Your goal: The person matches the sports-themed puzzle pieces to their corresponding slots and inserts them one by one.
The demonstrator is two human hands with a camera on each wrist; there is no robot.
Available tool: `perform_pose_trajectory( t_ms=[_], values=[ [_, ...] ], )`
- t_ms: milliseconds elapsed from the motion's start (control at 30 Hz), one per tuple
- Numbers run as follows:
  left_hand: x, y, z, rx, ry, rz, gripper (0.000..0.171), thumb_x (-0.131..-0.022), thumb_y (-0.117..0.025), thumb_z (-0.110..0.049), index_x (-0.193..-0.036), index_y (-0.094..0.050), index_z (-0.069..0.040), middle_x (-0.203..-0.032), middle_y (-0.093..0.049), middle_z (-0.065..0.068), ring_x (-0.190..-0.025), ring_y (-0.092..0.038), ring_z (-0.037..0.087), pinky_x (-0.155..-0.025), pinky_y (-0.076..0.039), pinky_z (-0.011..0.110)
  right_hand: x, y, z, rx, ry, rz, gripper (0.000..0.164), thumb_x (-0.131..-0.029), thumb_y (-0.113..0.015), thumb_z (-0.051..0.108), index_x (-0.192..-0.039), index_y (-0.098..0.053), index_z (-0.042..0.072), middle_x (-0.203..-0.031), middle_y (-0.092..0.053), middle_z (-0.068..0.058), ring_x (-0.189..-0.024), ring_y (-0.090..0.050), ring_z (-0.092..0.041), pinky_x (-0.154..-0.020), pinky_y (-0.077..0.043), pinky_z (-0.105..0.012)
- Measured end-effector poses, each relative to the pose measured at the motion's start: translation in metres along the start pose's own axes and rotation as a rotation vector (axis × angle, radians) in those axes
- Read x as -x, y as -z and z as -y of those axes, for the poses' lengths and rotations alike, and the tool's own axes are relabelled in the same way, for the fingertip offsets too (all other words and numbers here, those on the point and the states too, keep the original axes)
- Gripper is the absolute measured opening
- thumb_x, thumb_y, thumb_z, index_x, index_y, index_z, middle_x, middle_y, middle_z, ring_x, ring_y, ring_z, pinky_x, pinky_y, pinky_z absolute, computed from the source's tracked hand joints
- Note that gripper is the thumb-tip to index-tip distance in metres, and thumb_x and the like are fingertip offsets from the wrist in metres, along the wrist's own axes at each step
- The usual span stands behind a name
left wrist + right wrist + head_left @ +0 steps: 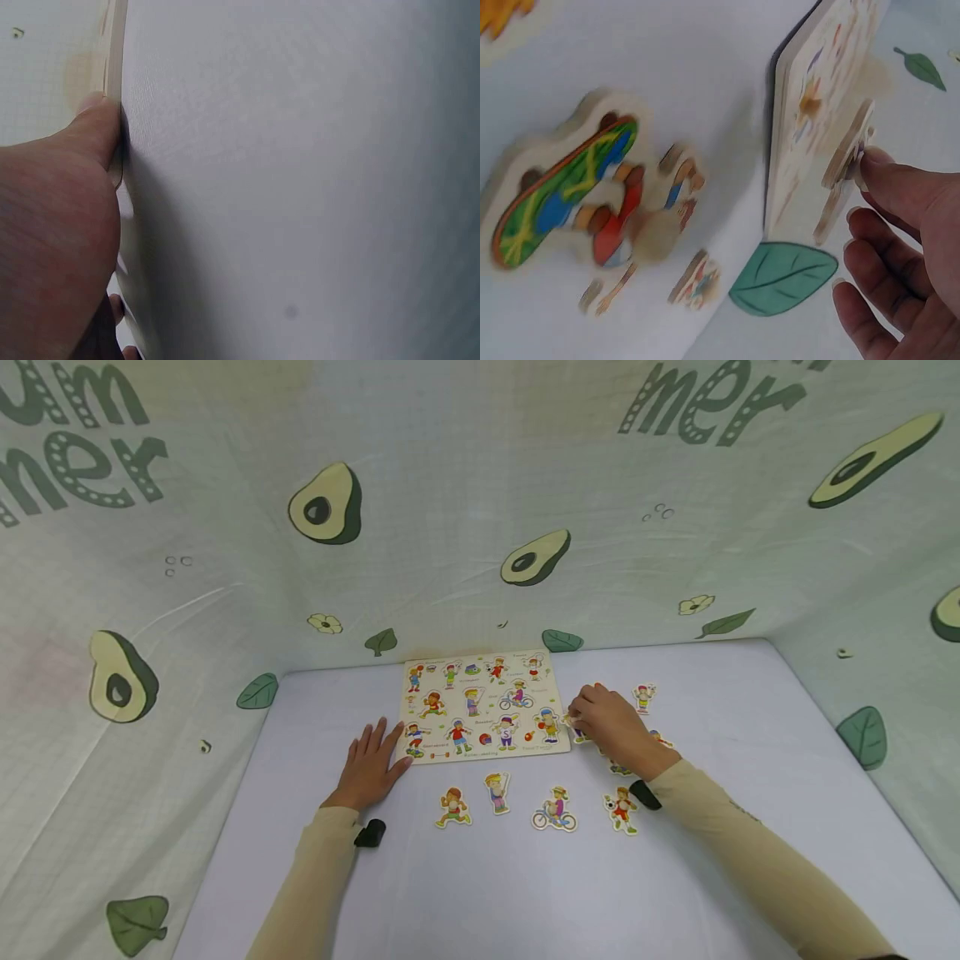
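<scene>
Cloth (450,435) reads "mer"; board's (486,710) long axis runs left-right, left hand (367,768) spread at its edge, right hand (617,724) pinching a piece (844,154), edge-on, slanted in right-wrist view.

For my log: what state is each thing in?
Left hand: open, touching puzzle board
Right hand: pinching a piece
Puzzle board: flat on table
Runner piece: loose, flat
Cyclist piece: loose, flat
Footballer piece: loose, flat
Stick piece: loose, flat
Skateboarder piece: loose, flat
Piece beyond right hand: loose, flat
</scene>
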State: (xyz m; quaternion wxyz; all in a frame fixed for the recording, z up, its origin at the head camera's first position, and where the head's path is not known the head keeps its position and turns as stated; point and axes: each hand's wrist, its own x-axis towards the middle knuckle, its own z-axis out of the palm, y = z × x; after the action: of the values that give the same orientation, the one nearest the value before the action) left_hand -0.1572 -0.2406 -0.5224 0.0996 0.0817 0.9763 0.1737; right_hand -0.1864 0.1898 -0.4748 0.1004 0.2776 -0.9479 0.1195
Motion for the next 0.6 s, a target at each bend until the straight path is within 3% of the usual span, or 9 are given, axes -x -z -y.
perform_pose_trajectory(
  t_ms=[267,600],
  values=[
    [0.001,0.003,-0.002,-0.001,0.009,0.039,0.072,-0.110,-0.056,-0.035,-0.168,-0.025,-0.006,-0.175,-0.007,0.027,-0.160,-0.001,0.052,-0.127,-0.003,0.068,-0.027,-0.013,0.026,-0.048,0.014,0.058,0.014,-0.092,-0.083,0.010,-0.102,-0.075,0.007,-0.101,-0.066,-0.006,-0.094,-0.062,-0.025,-0.083,-0.056,-0.042],
    [0.000,0.001,0.001,0.010,-0.009,-0.001,0.071,-0.109,-0.057,-0.035,-0.167,-0.029,-0.006,-0.174,-0.011,0.028,-0.160,-0.005,0.052,-0.127,-0.006,0.069,-0.056,-0.027,0.054,-0.048,0.054,0.117,0.014,-0.093,-0.083,0.013,-0.102,-0.075,0.008,-0.104,-0.067,-0.005,-0.099,-0.062,-0.024,-0.088,-0.054,-0.041]
  ],
)
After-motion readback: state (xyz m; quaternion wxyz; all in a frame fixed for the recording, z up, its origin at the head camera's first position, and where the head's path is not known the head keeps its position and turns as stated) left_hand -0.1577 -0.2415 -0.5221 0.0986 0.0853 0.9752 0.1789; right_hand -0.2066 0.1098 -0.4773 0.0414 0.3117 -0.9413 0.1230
